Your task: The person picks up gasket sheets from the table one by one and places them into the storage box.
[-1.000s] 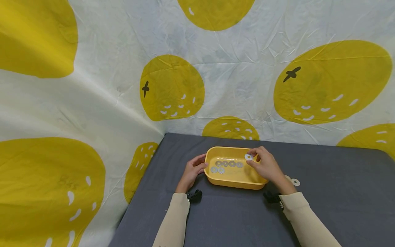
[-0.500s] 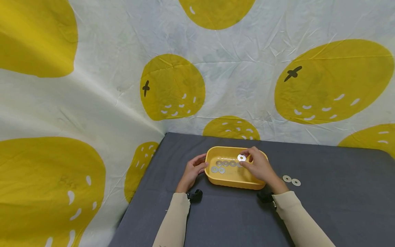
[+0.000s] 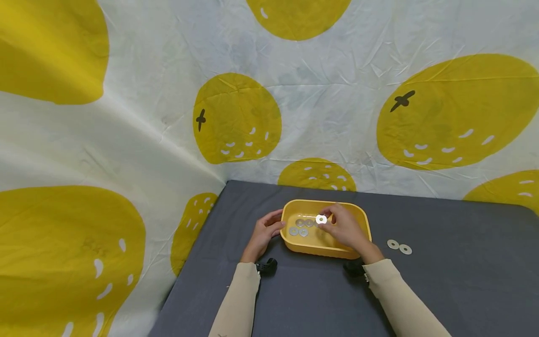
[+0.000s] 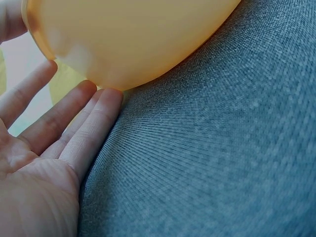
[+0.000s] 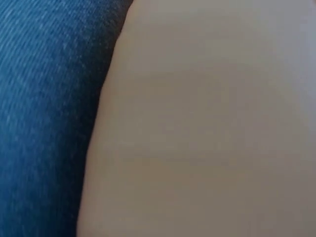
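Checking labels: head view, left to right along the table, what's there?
Left hand → flat washers lying in the tub → silver washer pinched by the right hand → yellow plastic tub's right rim → two loose washers on grey cloth.

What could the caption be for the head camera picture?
Right hand pinches a metal washer over the yellow tray; left hand steadies its side.

Staged tabletop: lemon-print backdrop (image 3: 269,93), grey cloth (image 3: 442,281)

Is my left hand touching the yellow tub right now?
Touching. The left wrist view shows the left hand with straight fingertips pressed against the tub wall near its base; the head view agrees.
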The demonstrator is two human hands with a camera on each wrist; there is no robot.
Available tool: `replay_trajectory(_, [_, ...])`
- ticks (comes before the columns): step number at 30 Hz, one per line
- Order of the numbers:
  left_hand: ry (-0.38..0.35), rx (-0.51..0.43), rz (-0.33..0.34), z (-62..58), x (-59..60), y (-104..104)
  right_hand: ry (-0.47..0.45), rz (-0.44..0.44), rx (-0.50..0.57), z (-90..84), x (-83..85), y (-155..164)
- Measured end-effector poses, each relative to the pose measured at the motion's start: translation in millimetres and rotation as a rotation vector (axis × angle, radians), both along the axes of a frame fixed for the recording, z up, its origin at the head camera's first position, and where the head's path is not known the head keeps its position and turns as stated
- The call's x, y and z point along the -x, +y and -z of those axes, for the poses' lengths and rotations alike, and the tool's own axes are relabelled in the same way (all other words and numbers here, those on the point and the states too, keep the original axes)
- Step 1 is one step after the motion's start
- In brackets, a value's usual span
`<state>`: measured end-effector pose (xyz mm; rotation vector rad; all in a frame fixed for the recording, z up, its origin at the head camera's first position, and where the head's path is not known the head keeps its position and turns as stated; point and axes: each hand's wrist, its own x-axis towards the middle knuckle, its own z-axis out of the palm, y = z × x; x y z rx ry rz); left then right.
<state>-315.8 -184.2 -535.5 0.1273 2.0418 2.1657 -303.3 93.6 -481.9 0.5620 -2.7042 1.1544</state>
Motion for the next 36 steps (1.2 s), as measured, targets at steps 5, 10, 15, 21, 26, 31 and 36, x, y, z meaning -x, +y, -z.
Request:
replay_trajectory(5, [0.005,0.008,0.006,-0.4,0.4,0,-0.029,-0.008,0.007,-0.1,1.9,-6])
replay_trajectory(10, [0.01,0.01,0.01,-0.3,1.0,0,-0.071,-0.023,-0.006,-0.2,5.0,-11])
replay_trajectory(15, [0.012,0.011,0.01,0.6,1.1,0,-0.078,-0.038,-0.03,1.5,7.7,-15])
replay_trajectory(21, [0.014,0.008,0.013,0.8,0.5,-1,-0.079,-0.054,-0.026,4.3,8.7,-17])
replay_trajectory(26, [0.011,0.012,0.011,0.0,-0.1,0,-0.1,-0.074,-0.019,6.9,10.4,-17])
replay_trajectory(31, [0.017,0.014,0.006,1.5,0.3,0,-0.102,-0.086,-0.021,11.1,12.2,-16])
replay_trajectory(36, [0.017,0.019,-0.006,2.7,-0.1,0,-0.101,-0.117,-0.028,14.9,14.2,-16])
